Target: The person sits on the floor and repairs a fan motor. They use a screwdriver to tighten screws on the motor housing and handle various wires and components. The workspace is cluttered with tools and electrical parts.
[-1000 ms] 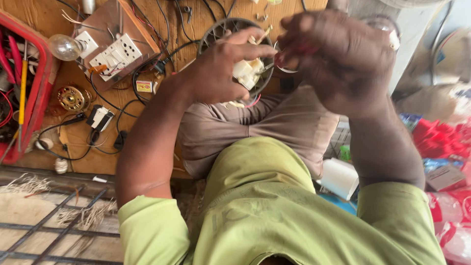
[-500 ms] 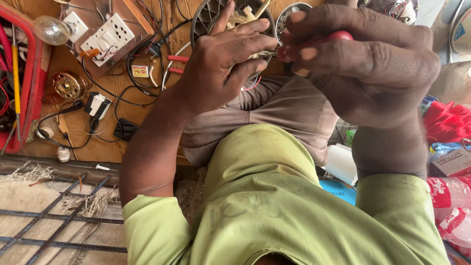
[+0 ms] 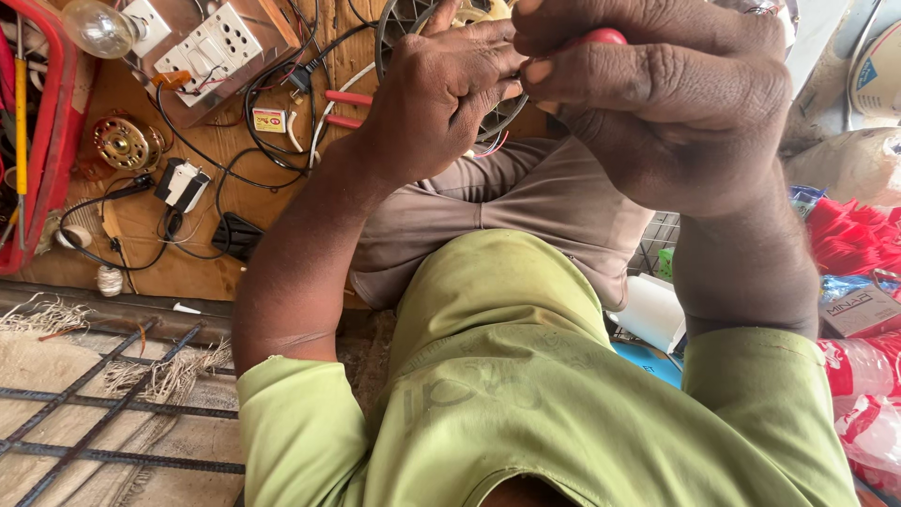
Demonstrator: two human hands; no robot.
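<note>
Far left edge: red plastic crate [image 3: 58,141] with a yellow-handled tool [image 3: 21,113] standing in it. Upper left corner: clear light bulb [image 3: 97,28] lying next to a white switch-and-socket board [image 3: 202,49] on a wooden board [image 3: 216,268]. Below these, a round brass coil part [image 3: 122,144], a small white plug adapter [image 3: 183,183], a black plug [image 3: 239,235] and loose black wires [image 3: 188,141]. Lower left: woven mat with dark metal bars [image 3: 103,413] across it. Upper centre: red-handled pliers [image 3: 347,108] flat on the board, just left of a round grey fan grille [image 3: 399,28], mostly hidden behind the hands.

Left hand [image 3: 441,89], upper centre: fingers curled, tips pressed against the grille and against the right hand; exactly what it pinches is hidden. Right hand [image 3: 671,103], upper right of centre, touches the left one: closed fist around a red-handled tool [image 3: 596,38], only a bit of the red handle showing at the top edge. Both forearms rise from green sleeves [image 3: 507,413] at the bottom; brown trousers [image 3: 488,202] in the middle.

Right side: white container [image 3: 652,314] by the knee, red bundle [image 3: 854,235] at the right edge, clear plastic packets [image 3: 863,385] at lower right.
</note>
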